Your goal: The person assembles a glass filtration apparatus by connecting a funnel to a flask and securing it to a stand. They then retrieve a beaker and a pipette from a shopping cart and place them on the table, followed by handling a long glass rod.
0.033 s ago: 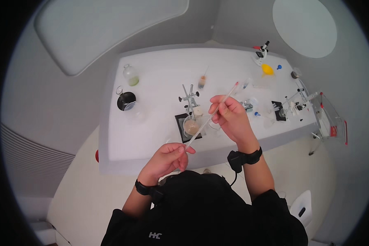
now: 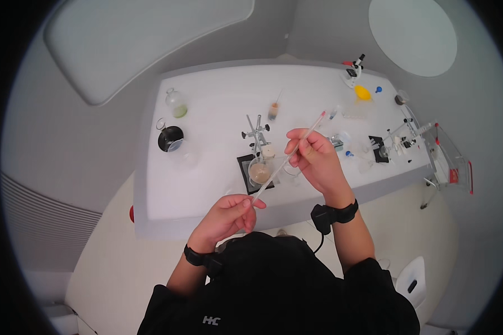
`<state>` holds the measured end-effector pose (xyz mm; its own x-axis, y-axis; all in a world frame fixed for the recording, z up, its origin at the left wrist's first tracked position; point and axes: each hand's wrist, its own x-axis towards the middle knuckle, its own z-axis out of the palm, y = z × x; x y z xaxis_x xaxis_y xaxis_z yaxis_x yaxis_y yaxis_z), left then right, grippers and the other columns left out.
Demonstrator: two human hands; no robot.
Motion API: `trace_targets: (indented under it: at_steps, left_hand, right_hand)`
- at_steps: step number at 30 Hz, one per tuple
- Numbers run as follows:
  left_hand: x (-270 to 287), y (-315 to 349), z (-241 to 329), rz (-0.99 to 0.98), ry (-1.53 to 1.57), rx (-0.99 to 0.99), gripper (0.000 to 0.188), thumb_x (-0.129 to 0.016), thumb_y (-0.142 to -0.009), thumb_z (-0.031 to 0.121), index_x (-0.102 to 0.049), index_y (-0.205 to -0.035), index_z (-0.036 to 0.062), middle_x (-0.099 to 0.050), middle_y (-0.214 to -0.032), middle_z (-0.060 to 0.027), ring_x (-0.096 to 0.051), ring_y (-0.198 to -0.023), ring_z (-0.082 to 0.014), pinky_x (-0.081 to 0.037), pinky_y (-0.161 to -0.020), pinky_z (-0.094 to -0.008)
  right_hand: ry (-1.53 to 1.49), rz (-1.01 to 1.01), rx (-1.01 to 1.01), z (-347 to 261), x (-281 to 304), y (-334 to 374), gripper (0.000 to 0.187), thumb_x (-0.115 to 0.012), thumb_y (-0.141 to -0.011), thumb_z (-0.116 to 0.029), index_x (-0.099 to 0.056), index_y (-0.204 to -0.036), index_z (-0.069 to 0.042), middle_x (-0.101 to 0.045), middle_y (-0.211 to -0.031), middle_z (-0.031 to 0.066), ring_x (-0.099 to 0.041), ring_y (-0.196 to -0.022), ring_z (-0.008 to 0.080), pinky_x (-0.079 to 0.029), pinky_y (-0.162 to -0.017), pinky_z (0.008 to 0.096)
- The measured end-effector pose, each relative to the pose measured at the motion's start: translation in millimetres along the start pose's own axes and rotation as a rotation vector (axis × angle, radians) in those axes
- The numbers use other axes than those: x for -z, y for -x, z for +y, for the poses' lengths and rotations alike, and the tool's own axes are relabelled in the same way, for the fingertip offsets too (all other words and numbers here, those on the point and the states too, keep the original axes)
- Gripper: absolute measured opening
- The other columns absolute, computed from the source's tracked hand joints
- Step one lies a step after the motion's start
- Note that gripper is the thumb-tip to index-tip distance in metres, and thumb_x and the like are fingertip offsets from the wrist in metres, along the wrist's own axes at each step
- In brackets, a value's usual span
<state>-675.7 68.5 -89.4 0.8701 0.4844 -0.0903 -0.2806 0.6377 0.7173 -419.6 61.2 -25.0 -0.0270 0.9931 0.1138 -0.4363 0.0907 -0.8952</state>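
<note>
Both my hands hold a slim clear glass rod with a red end, slanting up to the right above the table's front part. My left hand pinches its lower end between thumb and fingers. Further up, my right hand grips the rod, and the red end sticks out past its fingers. Beneath and left of the rod, a glass beaker with cloudy tan liquid stands at the black base of a metal clamp stand. A small clear glass vessel is partly hidden by the rod and right hand.
On the white table stand a bottle with green liquid and a dark-filled flask at left, and a small tan container behind. At right are a microscope, a yellow object, a second stand and a wire cart.
The view has shifted slightly, so the table's things sit a little further left and up in the picture. Both hands keep the same hold on the rod.
</note>
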Motion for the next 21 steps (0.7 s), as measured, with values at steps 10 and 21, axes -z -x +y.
trace_targets:
  at_steps: [10, 21]
  left_hand:
    - [0.7, -17.4, 8.9, -0.062, -0.032, 0.075, 0.034, -0.043, -0.103, 0.022, -0.059, -0.115, -0.0049, -0.060, -0.070, -0.0066, -0.059, -0.066, -0.0147, -0.048, -0.065, -0.0264]
    - [3.1, -20.9, 14.9, 0.070, -0.119, 0.064, 0.023, -0.049, -0.098, 0.014, -0.062, -0.098, -0.0042, -0.057, -0.068, -0.0054, -0.056, -0.063, -0.0139, -0.047, -0.063, -0.0261]
  right_hand:
    - [0.005, 0.138, 0.104, -20.7, 21.5, 12.2, 0.027, -0.047, -0.101, -0.017, -0.057, -0.119, 0.000, -0.063, -0.093, 0.0060, -0.054, -0.074, 0.0098, -0.046, -0.070, 0.0242]
    - [0.042, 0.146, 0.071, -17.4, 15.5, 3.2, 0.026, -0.050, -0.100, -0.018, -0.058, -0.117, 0.000, -0.063, -0.092, 0.0063, -0.055, -0.073, 0.0100, -0.047, -0.068, 0.0242]
